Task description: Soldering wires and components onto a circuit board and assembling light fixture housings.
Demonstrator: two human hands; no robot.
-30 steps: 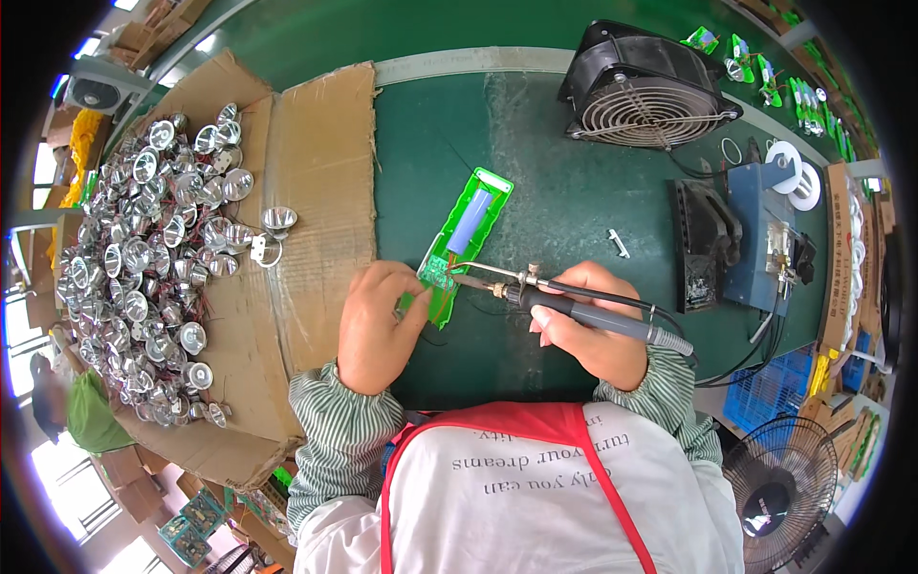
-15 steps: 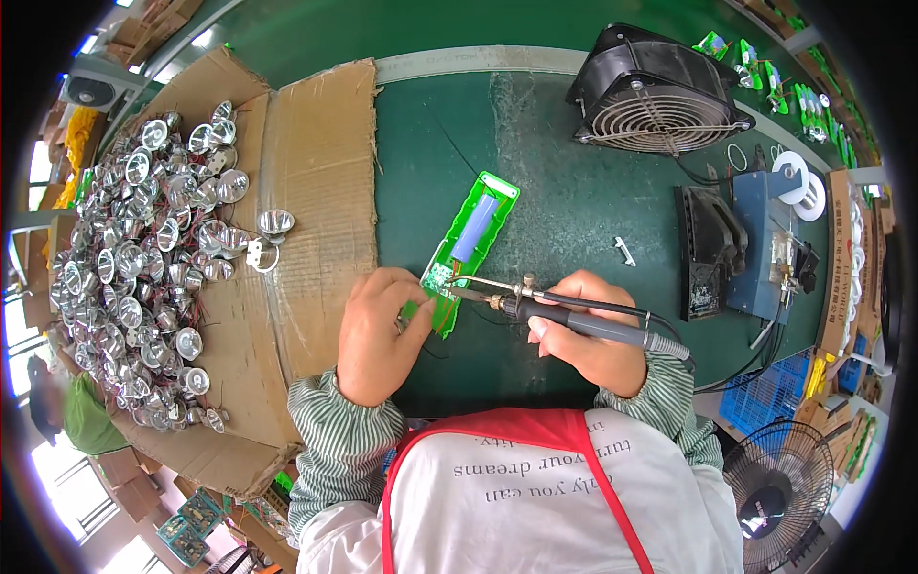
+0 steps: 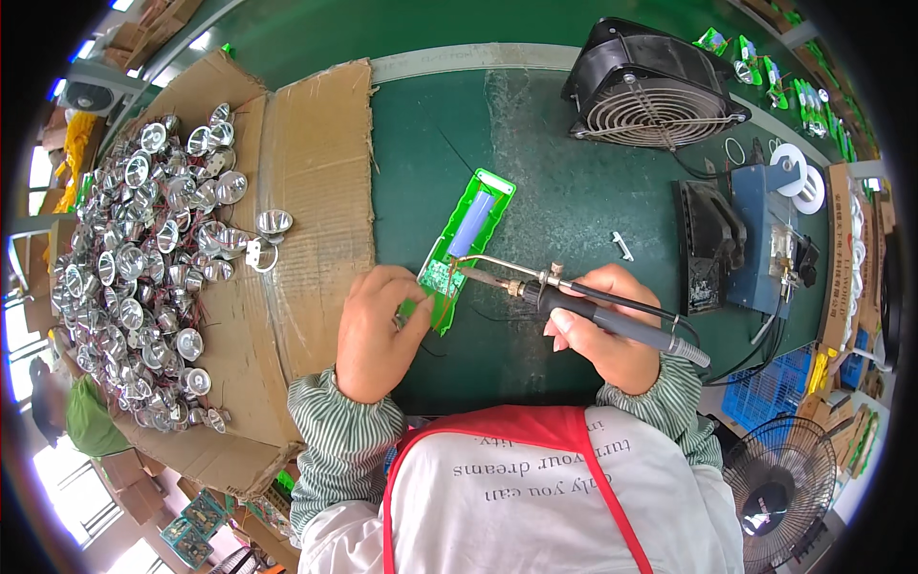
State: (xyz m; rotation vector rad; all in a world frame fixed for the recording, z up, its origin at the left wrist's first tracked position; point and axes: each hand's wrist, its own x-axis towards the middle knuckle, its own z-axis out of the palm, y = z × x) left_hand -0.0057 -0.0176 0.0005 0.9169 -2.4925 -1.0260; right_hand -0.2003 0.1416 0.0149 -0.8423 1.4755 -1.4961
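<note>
Fingers of your left hand [image 3: 375, 335] curl inward, thumb and forefinger close together at the 8 o'clock edge of a long, bright green plastic casing [image 3: 492, 222]; you can't tell here whether they pinch it. That casing lies open on the dark green tabletop [image 3: 564, 201], slanting from 1 o'clock to 7 o'clock. Inside it sit a lilac-blue cylindrical cell [image 3: 470, 227] and, nearer you, a small green circuit board [image 3: 438, 277].

At 4 o'clock from the casing, your right hand [image 3: 612, 335] has its fingers closed around a grey-and-black, pen-shaped soldering iron [image 3: 636, 328]. Its tip points toward 10 o'clock, right by the board; contact is too fine to make out.

Out at 9 o'clock, an open brown cardboard carton [image 3: 320, 182] holds a heap of shiny silver, bowl-shaped reflectors [image 3: 143, 277] with thin wires among them. One silver reflector cup [image 3: 273, 222] rests apart on its flap.

At 3 o'clock you have a small white plastic piece [image 3: 622, 246] and, farther out, a blue metal box [image 3: 760, 215]. A black square-framed fan [image 3: 655, 86] stands between 1 and 2 o'clock.
</note>
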